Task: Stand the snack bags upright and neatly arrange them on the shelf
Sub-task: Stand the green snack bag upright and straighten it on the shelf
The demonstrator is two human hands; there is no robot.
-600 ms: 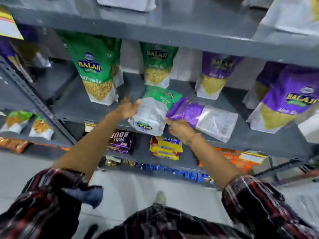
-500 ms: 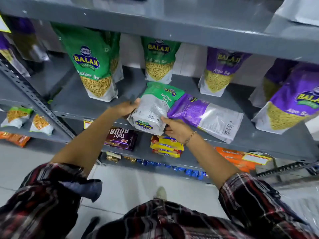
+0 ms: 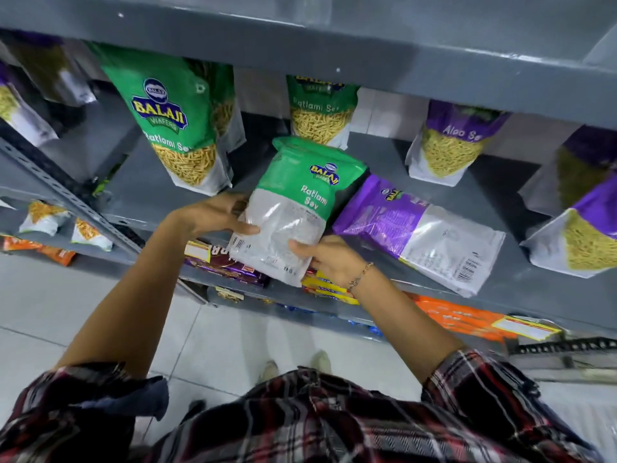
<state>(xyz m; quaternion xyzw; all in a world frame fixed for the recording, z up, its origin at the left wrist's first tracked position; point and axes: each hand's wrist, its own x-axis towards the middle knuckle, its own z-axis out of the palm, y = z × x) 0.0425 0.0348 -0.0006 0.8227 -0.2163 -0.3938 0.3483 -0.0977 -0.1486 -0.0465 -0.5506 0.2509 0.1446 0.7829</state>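
I hold a green and white Ratlami Sev bag (image 3: 297,208) with both hands, its back side toward me, tilted up off the grey shelf (image 3: 384,155). My left hand (image 3: 217,217) grips its left edge. My right hand (image 3: 329,260) grips its lower right corner. A purple Aloo Sev bag (image 3: 417,228) lies flat on the shelf just to the right. Green bags stand upright at the left (image 3: 173,121) and at the back (image 3: 320,111). Purple bags stand upright at the back right (image 3: 450,142) and far right (image 3: 581,228).
The upper shelf board (image 3: 334,45) hangs low over the standing bags. Below are chocolate packs (image 3: 227,262), yellow biscuit packs (image 3: 327,289) and orange packs (image 3: 457,319). A slotted upright (image 3: 66,195) bounds the left side. Bare shelf shows between the standing green bags.
The green bag has been lifted from lying flat to a tilted, nearly upright pose in both hands. The camera has moved closer to the shelf.
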